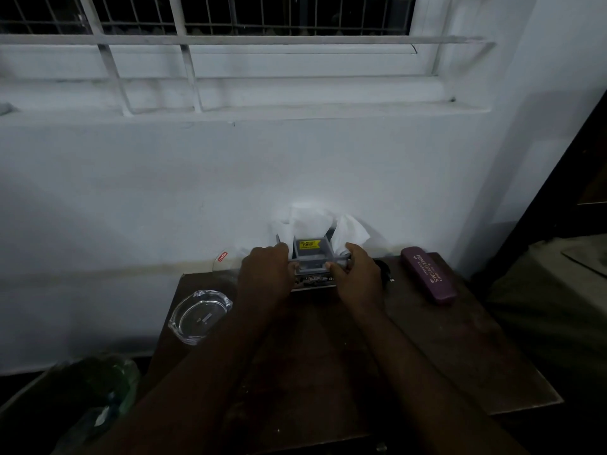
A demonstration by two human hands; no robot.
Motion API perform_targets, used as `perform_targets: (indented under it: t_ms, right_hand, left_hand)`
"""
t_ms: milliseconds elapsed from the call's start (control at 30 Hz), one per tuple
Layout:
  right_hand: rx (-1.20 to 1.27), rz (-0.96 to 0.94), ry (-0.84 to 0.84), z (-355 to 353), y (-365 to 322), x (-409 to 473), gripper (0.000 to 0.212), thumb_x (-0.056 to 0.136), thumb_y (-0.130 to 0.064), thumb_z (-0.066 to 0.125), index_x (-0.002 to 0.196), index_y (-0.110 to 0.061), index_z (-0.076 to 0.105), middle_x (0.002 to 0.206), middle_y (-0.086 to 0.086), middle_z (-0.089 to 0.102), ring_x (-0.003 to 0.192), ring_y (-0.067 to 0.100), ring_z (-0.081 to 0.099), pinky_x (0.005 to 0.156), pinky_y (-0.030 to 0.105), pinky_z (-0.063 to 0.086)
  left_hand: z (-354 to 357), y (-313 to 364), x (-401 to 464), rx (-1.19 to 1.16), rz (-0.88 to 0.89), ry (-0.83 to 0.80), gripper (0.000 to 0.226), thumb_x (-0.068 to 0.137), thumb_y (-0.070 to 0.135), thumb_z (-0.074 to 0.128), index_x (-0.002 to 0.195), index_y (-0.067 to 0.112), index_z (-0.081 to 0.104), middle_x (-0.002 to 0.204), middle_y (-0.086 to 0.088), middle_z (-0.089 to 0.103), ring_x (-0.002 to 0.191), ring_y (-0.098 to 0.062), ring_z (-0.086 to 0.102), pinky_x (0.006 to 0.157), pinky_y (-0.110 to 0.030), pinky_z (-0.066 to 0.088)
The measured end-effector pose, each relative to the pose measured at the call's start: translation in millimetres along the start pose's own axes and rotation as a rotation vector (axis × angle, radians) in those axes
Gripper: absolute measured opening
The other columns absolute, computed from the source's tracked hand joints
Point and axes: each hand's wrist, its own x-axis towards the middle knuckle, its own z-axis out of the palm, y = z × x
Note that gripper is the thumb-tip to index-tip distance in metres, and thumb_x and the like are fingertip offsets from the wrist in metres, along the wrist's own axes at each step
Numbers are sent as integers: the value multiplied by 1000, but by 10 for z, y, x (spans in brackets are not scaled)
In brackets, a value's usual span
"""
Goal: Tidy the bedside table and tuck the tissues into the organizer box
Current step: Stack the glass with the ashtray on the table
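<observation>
Tissues (310, 221), white and crumpled, stick up out of the small grey plastic organizer box (315, 254) at the back of the dark wooden bench (427, 339), against the wall. The left hand (266, 270) and right hand (356, 274) each close their grip on a side of the box. Squeezing or sliding it could topple the loose sheets over the rim, or nudge the clear glass ashtray (200, 315) or maroon spectacle case (428, 275) nearby.
</observation>
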Motion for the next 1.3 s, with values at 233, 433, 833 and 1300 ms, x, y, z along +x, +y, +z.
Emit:
perform_targets:
  t_ms: [233,433,833,1300]
  right_hand:
    - [13,11,-3,5,18,18,59,80,-24,77,132,-9,54,117,11,67,107,26,63,92,45,52]
    - [44,37,-9,-22,-12,2,67,78,-22,79,136,-10,48,127,12,61,115,27,59,96,44,51]
    - [26,-396,-45,286,-704,-411,25,81,-23,72,104,-16,63,98,-2,63,91,16,61,78,42,54]
    - [-748,-507,-392,1198,-976,-210,61,73,-58,63,111,-12,51,110,11,65,105,32,60,104,49,31]
  left_hand:
    - [18,-8,17,5,-14,-23,27,87,42,58,86,15,60,80,-7,70,78,-29,63,64,-36,48]
    - [-37,18,14,-23,-33,-41,29,87,43,58,93,15,61,87,-8,71,84,-30,64,70,-37,50]
    - [-670,-690,-752,-309,-335,136,25,81,30,73,105,26,67,94,3,75,84,-17,71,72,-24,50]
    - [-493,-915,-1196,-156,-447,-52,85,68,66,72,133,16,51,138,-4,54,132,-29,44,106,-45,39]
